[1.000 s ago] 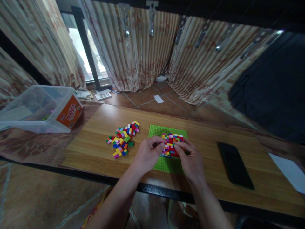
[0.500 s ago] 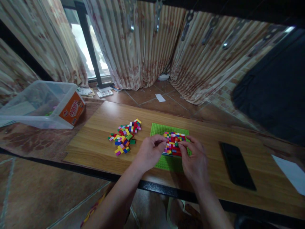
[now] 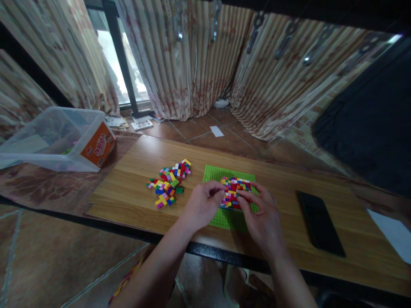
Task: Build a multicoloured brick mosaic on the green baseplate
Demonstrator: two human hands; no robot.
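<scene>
A block of many-coloured toy bricks (image 3: 231, 187) is built up on a green baseplate (image 3: 221, 221). My left hand (image 3: 205, 203) is closed at the left edge of the block, thumb and forefinger together; what lies between them, if anything, is hidden. Over the block's right part, my right hand (image 3: 261, 214) pinches a small green toy brick, mostly covered by the fingertips. Its other fingers curl along the block's right side. To the left, a heap of loose toy bricks (image 3: 165, 186) in many colours lies on the wooden board.
The wooden board (image 3: 125, 192) lies on a table with a dark front edge. A clear plastic bin (image 3: 61, 158) with an orange label stands at the far left. On the right are a black phone (image 3: 321, 224) and a white paper sheet (image 3: 390, 233). Curtains hang behind.
My right hand's fingertips have moved slightly left over the brick block. The left hand stays at the block's left edge. The view has shifted a little.
</scene>
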